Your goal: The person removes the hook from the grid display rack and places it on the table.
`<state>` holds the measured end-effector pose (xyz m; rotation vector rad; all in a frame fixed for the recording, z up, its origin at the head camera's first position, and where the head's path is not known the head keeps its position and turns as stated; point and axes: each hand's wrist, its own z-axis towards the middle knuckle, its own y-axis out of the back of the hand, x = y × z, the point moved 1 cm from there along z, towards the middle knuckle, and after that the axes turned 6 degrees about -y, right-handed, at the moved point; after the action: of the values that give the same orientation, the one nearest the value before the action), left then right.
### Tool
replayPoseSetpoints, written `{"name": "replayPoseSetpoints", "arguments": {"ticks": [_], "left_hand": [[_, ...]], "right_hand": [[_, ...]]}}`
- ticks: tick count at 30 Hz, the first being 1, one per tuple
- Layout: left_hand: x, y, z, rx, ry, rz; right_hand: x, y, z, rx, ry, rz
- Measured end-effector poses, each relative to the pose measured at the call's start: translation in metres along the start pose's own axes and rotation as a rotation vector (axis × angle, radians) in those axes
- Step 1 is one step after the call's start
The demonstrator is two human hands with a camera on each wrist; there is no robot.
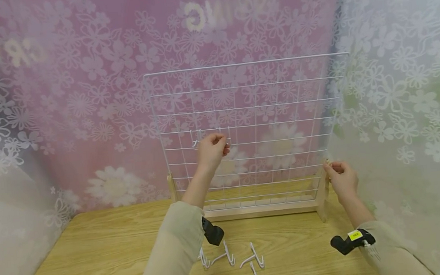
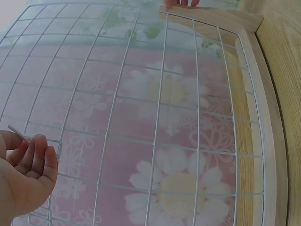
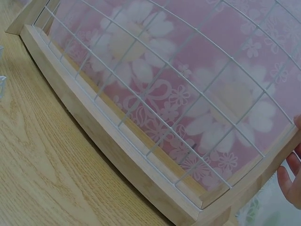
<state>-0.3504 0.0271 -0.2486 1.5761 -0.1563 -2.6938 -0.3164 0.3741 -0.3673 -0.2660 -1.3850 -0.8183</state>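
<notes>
A white wire grid panel [image 1: 246, 63] stands upright in a wooden stand [image 1: 262, 211]. My left hand [image 1: 211, 150] is at the panel's left-centre part, pinching a white wire hook [image 2: 18, 133] between thumb and fingers. The hook's upper prongs show at the grid bar just above the fingers, while the hand covers much of the rest. Left of that hand, another white hook [image 1: 194, 143] hangs on the grid. My right hand [image 1: 343, 181] grips the top of the stand's right post [image 1: 323, 194] with thumb and fingers, beside the panel's edge.
Several white hooks [image 1: 252, 257] lie on the wood-grain table [image 1: 96, 253] in front of the stand, partly behind the left sleeve. A flowered pink curtain [image 1: 83, 101] hangs behind the panel, and a pale flowered sheet [image 1: 405, 95] closes off the right side.
</notes>
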Motion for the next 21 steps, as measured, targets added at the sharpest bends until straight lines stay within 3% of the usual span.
{"name": "replayPoseSetpoints", "arguments": {"ticks": [7, 13, 21], "left_hand": [[-0.003, -0.002, 0.001, -0.023, 0.044, -0.019], [-0.006, -0.001, 0.002, 0.003, 0.077, -0.02], [-0.012, -0.002, 0.001, 0.015, 0.058, -0.078]], "right_hand": [[0.002, -0.002, -0.001, 0.015, 0.015, 0.005], [0.001, -0.002, -0.003, 0.012, 0.016, 0.002], [0.001, 0.0, -0.002, -0.008, 0.011, -0.002]]}}
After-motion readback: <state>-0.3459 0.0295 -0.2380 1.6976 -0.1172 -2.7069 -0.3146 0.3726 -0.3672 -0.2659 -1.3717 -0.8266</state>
